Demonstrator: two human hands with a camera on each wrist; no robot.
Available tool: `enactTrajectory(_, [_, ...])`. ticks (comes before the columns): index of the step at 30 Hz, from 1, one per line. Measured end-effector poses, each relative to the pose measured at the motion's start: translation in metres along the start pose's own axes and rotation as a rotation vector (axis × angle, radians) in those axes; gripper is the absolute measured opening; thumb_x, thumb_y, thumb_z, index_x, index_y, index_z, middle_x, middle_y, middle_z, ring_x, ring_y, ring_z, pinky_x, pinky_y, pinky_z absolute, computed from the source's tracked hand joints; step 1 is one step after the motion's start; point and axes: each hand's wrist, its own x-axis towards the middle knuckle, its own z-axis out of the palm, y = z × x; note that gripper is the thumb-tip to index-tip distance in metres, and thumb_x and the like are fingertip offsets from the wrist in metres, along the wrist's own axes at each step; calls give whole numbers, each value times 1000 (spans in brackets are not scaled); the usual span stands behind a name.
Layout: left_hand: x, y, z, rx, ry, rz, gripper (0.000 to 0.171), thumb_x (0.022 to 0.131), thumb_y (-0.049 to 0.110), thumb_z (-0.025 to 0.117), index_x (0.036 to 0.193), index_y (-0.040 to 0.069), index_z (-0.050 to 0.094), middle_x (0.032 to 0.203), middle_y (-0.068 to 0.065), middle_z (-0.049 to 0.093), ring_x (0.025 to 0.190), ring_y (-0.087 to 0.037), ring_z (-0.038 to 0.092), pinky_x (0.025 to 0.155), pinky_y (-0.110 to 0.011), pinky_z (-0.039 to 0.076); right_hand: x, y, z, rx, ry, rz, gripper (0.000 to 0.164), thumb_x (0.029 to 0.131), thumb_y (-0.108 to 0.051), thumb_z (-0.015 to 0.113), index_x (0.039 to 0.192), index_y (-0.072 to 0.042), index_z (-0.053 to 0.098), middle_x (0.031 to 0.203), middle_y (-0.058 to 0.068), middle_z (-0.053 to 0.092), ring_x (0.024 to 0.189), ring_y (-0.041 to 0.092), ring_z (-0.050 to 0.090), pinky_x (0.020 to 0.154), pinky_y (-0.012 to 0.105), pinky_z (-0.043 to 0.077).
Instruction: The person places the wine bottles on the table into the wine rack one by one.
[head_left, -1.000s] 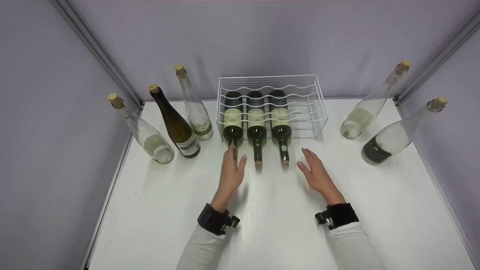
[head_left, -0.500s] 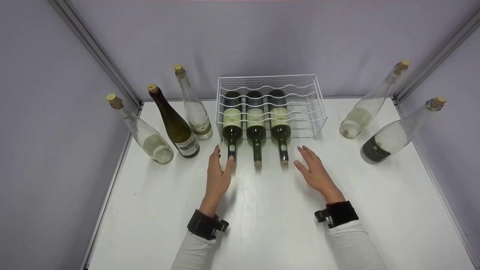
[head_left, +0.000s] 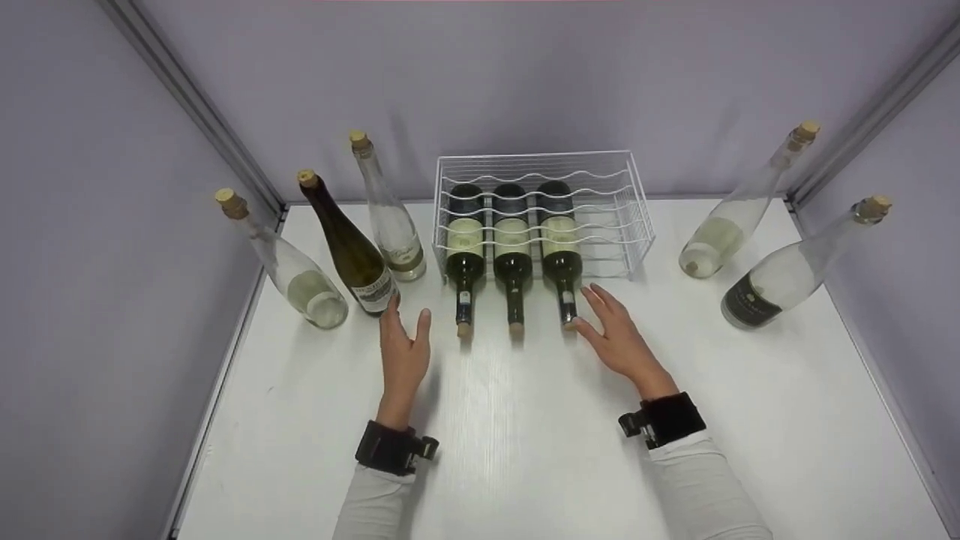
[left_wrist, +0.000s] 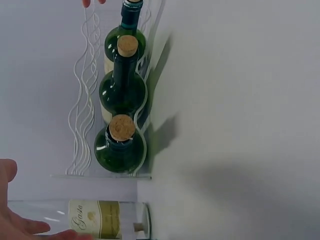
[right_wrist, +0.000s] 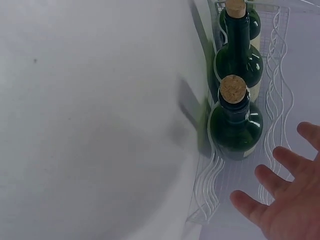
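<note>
My left hand (head_left: 403,358) is empty, its fingers extended, with fingertips overlapping the base of a brown corked wine bottle (head_left: 352,251) in the head view. Beside the rightmost racked bottle (head_left: 561,262), my right hand (head_left: 619,341) spreads its fingers and holds nothing; its thumb is right by that bottle's cork. Two more dark green bottles, the left one (head_left: 465,262) and the middle one (head_left: 513,264), lie in the white wire rack (head_left: 611,161), necks toward me. The left wrist view shows a clear bottle (left_wrist: 95,220) behind the left fingers.
Clear corked bottles stand upright at the left, one near the rack (head_left: 394,225) and one farther out (head_left: 300,281). Two more clear bottles, a pale-labelled one (head_left: 724,225) and a dark-labelled one (head_left: 776,281), stand at the right. Walls (head_left: 525,75) enclose the white table (head_left: 517,450).
My left hand has moved left, from the leftmost racked bottle's neck to the brown bottle's base. My right hand has shifted slightly left toward the rightmost racked bottle. The bottles stay in place.
</note>
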Motion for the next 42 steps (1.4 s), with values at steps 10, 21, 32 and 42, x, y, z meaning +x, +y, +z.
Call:
enactTrajectory(10, [26, -14, -18, -23, 266, -5, 75, 92, 24, 70, 149, -2, 29, 148, -22, 29, 141, -32, 27, 114, -43, 24, 11, -15, 3, -16, -32, -30, 66, 102, -42, 51, 155, -8, 29, 158, 19, 24, 144, 38, 21, 112, 56, 22])
enactTrajectory(21, [64, -20, -27, -71, 386, -18, 90, 84, 25, 77, 153, 2, 24, 153, -17, 24, 143, -28, 24, 115, -35, 22, 15, -21, 4, -19, -62, -10, 68, 101, -49, 48, 156, -13, 27, 160, 14, 20, 145, 35, 18, 113, 56, 21])
enactTrajectory(32, [86, -28, -26, -151, 339, 24, 99, 80, 35, 82, 153, 2, 24, 151, -16, 32, 140, -26, 30, 113, -37, 24, 21, -26, 10, 6, -78, -12, 71, 100, -54, 47, 157, -17, 26, 160, 14, 19, 145, 35, 18, 113, 57, 21])
enactTrajectory(42, [96, -30, -27, -129, 311, -40, 98, 80, 31, 83, 153, 3, 24, 152, -17, 32, 141, -27, 29, 114, -32, 22, 24, -36, 16, 31, -97, -33, 70, 100, -52, 49, 157, -18, 27, 160, 13, 20, 145, 33, 19, 107, 49, 36])
